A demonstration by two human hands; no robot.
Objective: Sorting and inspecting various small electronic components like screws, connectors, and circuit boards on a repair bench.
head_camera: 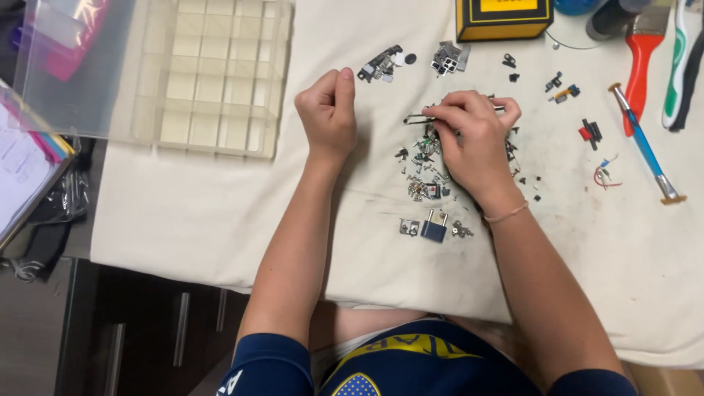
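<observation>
Right hand (475,136) grips tweezers (419,117) over unsorted small parts (424,172) mid-frame; left hand (328,110) pinched, perhaps holding one; compartment tray (220,73) looks empty.

The desk (220,220) is covered in matt, off-white cloth with faint smudges. The tweezers (425,116) in the right hand (473,136) look like thin, shiny metal. The small parts (422,172) beneath gleam as bare metal mixed with dull black plastic. The compartment box (220,73) is clear, glossy plastic. The screwdriver (645,143) has a translucent blue plastic handle, and the brush (644,44) has a glossy red one.
</observation>
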